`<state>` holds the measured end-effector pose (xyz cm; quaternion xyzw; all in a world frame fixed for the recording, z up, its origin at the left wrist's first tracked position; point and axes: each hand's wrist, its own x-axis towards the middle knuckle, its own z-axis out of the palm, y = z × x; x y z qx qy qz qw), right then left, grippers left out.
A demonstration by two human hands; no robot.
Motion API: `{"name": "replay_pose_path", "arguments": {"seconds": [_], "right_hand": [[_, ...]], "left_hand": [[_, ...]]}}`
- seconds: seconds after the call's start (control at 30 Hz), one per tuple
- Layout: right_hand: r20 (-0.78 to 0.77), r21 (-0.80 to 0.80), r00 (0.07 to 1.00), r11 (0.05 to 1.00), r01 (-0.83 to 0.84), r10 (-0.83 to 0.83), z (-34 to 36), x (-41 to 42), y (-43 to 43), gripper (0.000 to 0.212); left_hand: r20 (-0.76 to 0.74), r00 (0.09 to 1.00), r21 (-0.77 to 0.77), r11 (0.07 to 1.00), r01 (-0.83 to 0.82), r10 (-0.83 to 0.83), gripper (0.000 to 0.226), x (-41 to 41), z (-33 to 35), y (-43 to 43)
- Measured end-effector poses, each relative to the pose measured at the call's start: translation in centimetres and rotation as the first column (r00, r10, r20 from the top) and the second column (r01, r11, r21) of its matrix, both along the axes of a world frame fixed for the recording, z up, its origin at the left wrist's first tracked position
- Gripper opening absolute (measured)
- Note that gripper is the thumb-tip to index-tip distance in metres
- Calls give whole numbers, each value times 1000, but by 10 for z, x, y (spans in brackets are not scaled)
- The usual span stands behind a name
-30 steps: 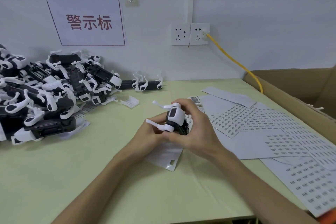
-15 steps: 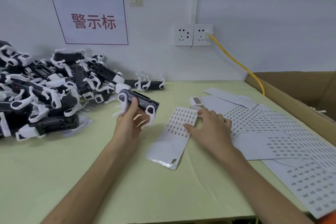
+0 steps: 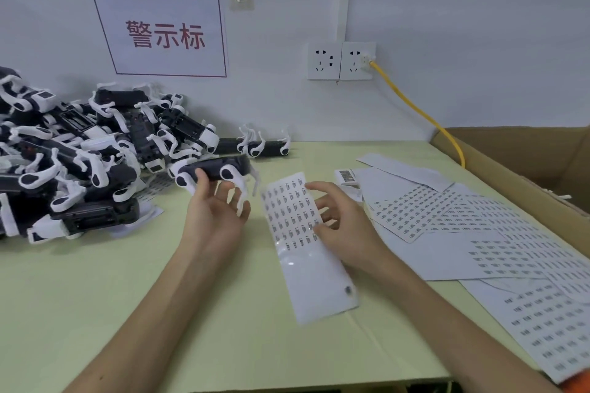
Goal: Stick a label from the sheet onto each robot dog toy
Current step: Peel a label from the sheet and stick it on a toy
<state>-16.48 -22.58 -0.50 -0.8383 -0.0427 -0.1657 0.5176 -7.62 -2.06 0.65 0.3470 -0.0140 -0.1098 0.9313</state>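
Head view showed the left hand [image 3: 214, 217] palm-up, fingers loosely curled, with a black-and-white plastic robot dog toy [image 3: 213, 171] at its fingertips just beside the heap; whether the fingers truly gripped it or only touched it could not be told through the blur. The right hand [image 3: 338, 220] held the long white label sheet with rows of small dark printed labels [image 3: 298, 233] by its right edge, fingers curled over it, lifting its far end off the pale green table [image 3: 95, 297].

The toy looked light and rigid, a hard shell with thin white legs that seemed the weak point, so the flat black body was probably the safest place to hold it. The sheet looked thin, glossy and floppy; it bowed along its length. A single label would likely be tiny and clingy, best lifted by a corner with a fingernail.

Counted: one toy at the hand, one lying alone [image 3: 260, 147] by the wall, and a tangled pile of the same toys [image 3: 79, 163] too jumbled to number. One sheet was in hand; several more label sheets [image 3: 479, 233], overlapping, lay to the right, beside one brown cardboard box [image 3: 526, 175].
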Motion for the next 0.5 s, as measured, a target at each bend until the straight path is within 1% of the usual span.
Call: {"name": "replay_pose_path", "arguments": {"seconds": [0.07, 0.13, 0.2, 0.27, 0.4, 0.5], "right_hand": [[-60, 13, 995, 997, -80, 80, 2, -2, -5, 70], [-121, -14, 981, 988, -151, 149, 4, -3, -8, 72], [-156, -46, 972, 982, -185, 176, 5, -4, -8, 72], [-158, -72, 973, 980, -184, 171, 5, -4, -7, 70], [-150, -91, 979, 984, -150, 136, 4, -5, -3, 57], [-122, -81, 987, 990, -118, 108, 1, -5, 0, 38]], "left_hand": [[43, 999, -46, 998, 32, -30, 49, 1, 2, 7], [65, 995, -75, 994, 77, -72, 49, -2, 4, 8], [68, 989, -77, 987, 139, -134, 50, -8, 8, 2], [34, 982, -45, 981, 187, -185, 52, -14, 11, -5], [15, 952, 59, 951, 304, -305, 56, -22, 14, -11], [10, 940, 70, 938, 340, -341, 54, -23, 13, -13]]}}
